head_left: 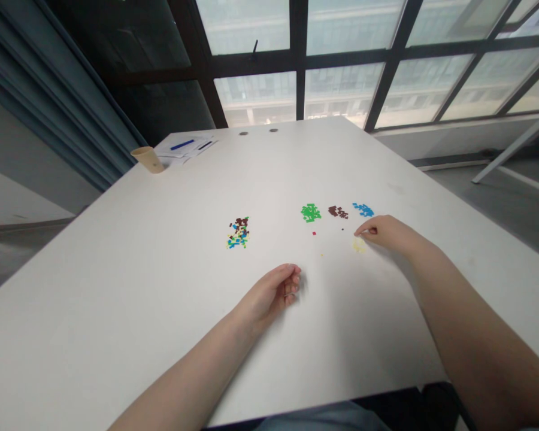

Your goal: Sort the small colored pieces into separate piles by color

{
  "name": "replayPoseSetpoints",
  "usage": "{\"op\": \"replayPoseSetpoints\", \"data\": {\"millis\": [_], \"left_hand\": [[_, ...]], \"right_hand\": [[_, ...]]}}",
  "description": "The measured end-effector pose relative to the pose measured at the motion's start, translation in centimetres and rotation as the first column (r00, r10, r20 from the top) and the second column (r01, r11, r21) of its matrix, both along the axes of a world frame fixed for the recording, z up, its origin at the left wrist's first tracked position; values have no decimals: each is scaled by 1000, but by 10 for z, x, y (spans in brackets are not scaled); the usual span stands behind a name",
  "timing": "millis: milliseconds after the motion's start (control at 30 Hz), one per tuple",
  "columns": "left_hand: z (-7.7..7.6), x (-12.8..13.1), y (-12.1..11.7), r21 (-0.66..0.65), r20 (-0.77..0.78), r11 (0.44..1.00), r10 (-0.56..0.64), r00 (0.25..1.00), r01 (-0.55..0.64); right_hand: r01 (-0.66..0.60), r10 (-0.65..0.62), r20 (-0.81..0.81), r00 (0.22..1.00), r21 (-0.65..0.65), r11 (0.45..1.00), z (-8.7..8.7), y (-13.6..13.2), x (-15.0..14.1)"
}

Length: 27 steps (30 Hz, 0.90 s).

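Observation:
My right hand [381,231] is on the right side of the table, thumb and forefinger pinched together at the edge of a small pile of pale yellow pieces [359,244]. Whatever lies between those fingertips is too small to make out. Just beyond it are blue pieces [363,209], dark brown pieces [338,212] and green pieces [311,212], each colour in its own pile. My left hand [276,288] rests on its side nearer me, fingers curled in, with nothing seen in them. A mixed-colour pile [238,233] lies farther left.
A single red piece [314,233], a dark piece [342,229] and a yellow piece [322,255] lie loose on the white table [161,269]. At the far left stand a paper cup [148,159] and papers [175,157] with a blue pen [182,145].

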State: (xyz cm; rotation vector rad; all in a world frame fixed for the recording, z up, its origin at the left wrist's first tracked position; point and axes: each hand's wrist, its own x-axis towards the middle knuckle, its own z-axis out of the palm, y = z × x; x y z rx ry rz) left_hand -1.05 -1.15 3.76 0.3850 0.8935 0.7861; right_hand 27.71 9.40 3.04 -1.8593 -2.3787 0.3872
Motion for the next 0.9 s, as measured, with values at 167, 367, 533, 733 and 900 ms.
{"op": "replayPoseSetpoints", "data": {"millis": [167,367,533,733,900], "left_hand": [[-1,2,-1,-14,-12,1000,0,1000,0],[8,-17,14,90,-103,994,74,992,-65],[12,-74,47,640,-654,767,574,494,-44],[-4,-92,55,331,-821,753,527,-220,569],[-14,-85,54,219,-859,769,444,-255,600]], "right_hand": [[-31,31,-26,999,-7,1000,2,-3,-2],[-28,26,-33,999,-58,998,9,-7,-7],[-14,23,-108,994,82,997,14,-12,-14],[-172,216,-205,955,213,962,13,-26,-45],[-225,265,-216,940,192,955,8,-37,-67]]}}
